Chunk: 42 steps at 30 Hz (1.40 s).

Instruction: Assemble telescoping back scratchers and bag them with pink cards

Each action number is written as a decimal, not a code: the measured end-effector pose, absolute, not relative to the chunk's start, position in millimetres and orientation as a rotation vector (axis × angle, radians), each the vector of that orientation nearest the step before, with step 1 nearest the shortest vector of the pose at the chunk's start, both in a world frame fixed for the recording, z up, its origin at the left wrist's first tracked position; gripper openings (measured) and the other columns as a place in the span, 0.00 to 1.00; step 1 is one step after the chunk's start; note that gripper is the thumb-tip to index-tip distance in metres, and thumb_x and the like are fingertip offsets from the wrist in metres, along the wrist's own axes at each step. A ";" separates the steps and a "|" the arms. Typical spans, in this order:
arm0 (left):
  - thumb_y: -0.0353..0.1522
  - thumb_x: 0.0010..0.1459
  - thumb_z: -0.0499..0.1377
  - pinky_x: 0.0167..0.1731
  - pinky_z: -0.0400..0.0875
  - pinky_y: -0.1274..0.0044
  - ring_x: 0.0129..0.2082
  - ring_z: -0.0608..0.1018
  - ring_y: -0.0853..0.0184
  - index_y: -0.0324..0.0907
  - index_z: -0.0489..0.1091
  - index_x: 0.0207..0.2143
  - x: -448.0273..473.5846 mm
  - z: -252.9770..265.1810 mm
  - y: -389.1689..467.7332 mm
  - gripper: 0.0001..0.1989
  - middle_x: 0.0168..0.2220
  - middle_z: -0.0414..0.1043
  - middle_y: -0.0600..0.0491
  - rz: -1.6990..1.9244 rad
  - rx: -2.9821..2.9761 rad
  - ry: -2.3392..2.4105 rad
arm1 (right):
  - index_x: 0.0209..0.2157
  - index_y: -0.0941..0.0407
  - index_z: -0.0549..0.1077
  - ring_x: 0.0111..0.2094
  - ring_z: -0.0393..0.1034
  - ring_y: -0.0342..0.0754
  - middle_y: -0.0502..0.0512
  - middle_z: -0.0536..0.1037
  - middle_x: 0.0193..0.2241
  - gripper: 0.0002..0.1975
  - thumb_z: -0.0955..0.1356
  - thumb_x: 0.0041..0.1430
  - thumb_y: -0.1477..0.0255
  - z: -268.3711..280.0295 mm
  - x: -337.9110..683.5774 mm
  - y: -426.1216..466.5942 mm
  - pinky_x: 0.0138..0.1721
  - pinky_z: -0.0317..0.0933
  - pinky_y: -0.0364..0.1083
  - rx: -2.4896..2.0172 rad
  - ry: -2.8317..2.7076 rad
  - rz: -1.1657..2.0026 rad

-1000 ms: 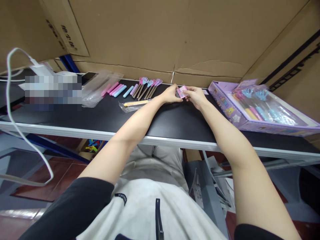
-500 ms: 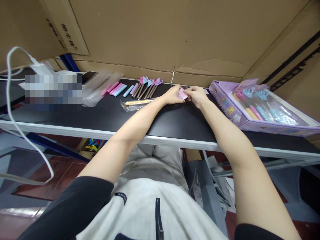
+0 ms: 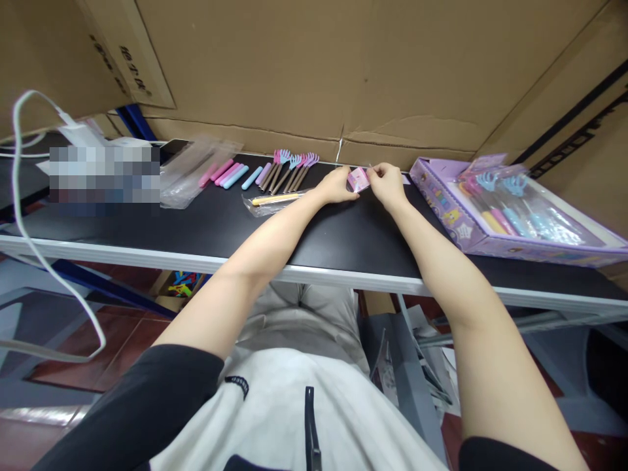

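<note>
Over a black tabletop [image 3: 353, 242], the left hand [image 3: 336, 186] holds a small pink printed card [image 3: 359, 180] between thumb and fingers, and the right hand [image 3: 386, 186] has its fingertips bunched at the card's right edge (too small to tell what they pinch). A yellow rod [image 3: 275, 199] in a clear plastic sleeve [image 3: 260, 210] lies partly hidden by the left forearm. Behind are brown rods [image 3: 296, 179] with pink, blue and purple claw heads, beside pink, blue and purple cylindrical handles [image 3: 236, 176]. Rightward, a purple printed cardboard box [image 3: 444, 212] holds clear-wrapped claw-headed sticks [image 3: 524, 212].
</note>
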<state>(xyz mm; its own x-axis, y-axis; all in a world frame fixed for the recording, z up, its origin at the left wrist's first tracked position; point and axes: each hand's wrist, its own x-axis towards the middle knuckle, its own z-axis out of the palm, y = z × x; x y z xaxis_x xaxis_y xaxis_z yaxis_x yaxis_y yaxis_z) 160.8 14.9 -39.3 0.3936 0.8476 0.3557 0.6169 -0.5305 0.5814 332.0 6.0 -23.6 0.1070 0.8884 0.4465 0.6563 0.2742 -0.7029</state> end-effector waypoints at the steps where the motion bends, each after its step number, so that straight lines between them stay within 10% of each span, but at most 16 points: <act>1: 0.28 0.48 0.73 0.62 0.70 0.60 0.61 0.77 0.41 0.41 0.68 0.46 160.3 -39.1 14.9 0.24 0.54 0.77 0.36 0.911 2.294 1.259 | 0.26 0.53 0.70 0.40 0.74 0.52 0.54 0.76 0.30 0.12 0.71 0.63 0.77 -24.3 332.2 7.0 0.57 0.70 0.55 -1.443 -1.616 0.341; 12: 0.30 0.48 0.72 0.58 0.71 0.61 0.57 0.79 0.43 0.41 0.69 0.45 160.2 -42.6 20.4 0.23 0.53 0.77 0.35 0.925 2.315 1.246 | 0.25 0.53 0.71 0.38 0.76 0.53 0.54 0.78 0.29 0.10 0.70 0.54 0.81 -24.1 334.2 7.0 0.52 0.73 0.54 -1.450 -1.671 0.335; 27: 0.31 0.55 0.67 0.60 0.74 0.62 0.56 0.82 0.45 0.35 0.75 0.54 157.9 -50.1 26.9 0.23 0.55 0.81 0.34 1.011 2.500 1.232 | 0.45 0.58 0.76 0.52 0.76 0.66 0.73 0.79 0.49 0.12 0.63 0.74 0.69 -24.2 324.8 -5.6 0.55 0.69 0.62 -1.492 -2.157 -0.363; 35: 0.31 0.55 0.67 0.59 0.75 0.61 0.56 0.83 0.44 0.32 0.76 0.55 154.1 -50.7 33.5 0.25 0.55 0.82 0.32 1.005 2.494 1.244 | 0.43 0.55 0.77 0.52 0.78 0.61 0.66 0.83 0.46 0.15 0.67 0.75 0.58 -30.6 321.9 3.1 0.60 0.69 0.59 -1.360 -1.882 0.037; 42: 0.35 0.52 0.73 0.64 0.72 0.61 0.63 0.80 0.43 0.33 0.71 0.62 153.2 -49.4 32.6 0.36 0.62 0.78 0.31 1.003 2.398 1.256 | 0.34 0.56 0.77 0.32 0.78 0.53 0.53 0.77 0.24 0.03 0.73 0.63 0.76 -36.6 323.0 14.6 0.46 0.77 0.57 -1.354 -1.539 0.585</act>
<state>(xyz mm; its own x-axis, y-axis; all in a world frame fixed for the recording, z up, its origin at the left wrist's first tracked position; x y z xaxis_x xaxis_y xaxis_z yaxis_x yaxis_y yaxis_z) 153.2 32.6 -49.4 0.3897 0.7986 0.4586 0.6237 -0.5953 0.5066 323.0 14.6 -36.6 0.0861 0.9350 0.3439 0.4700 0.2662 -0.8416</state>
